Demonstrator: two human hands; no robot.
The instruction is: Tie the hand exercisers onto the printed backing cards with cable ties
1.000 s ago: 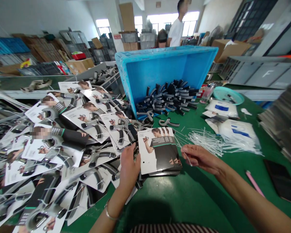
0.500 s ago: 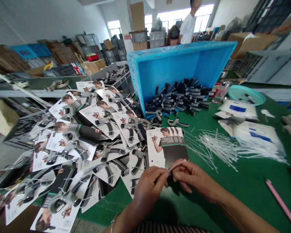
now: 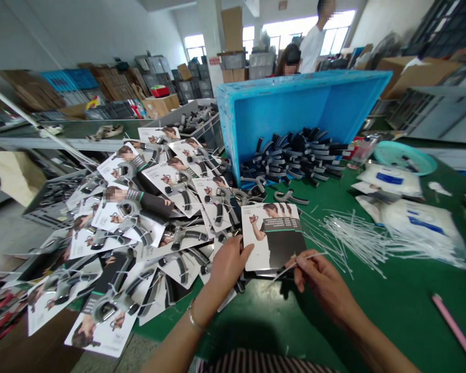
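Note:
A white cable tie [image 3: 283, 274] is pinched between the thumb and fingers of my right hand [image 3: 314, 272], over the front edge of the card stack. My left hand [image 3: 229, 259] is at the left edge of the stacked printed cards [image 3: 274, 238]. Its thumb lies by the top card and its fingers curl down beside the edge, hiding whatever they hold. Left of it spreads a heap of cards with grey-black hand grips [image 3: 130, 210] tied on. One loose hand grip [image 3: 291, 197] lies behind the stack.
A blue crate [image 3: 303, 98] on its side holds many hand grips. Loose cable ties [image 3: 357, 238] are scattered at right, beside plastic bags [image 3: 423, 223] and a turquoise tray [image 3: 406, 155]. A pink stick [image 3: 454, 329] lies near the right edge. People [image 3: 312, 46] are beyond the crate.
My hands have parted. The left has left the cable tie and moved up and left to the card stack's edge. The right keeps the tie. The view has shifted slightly.

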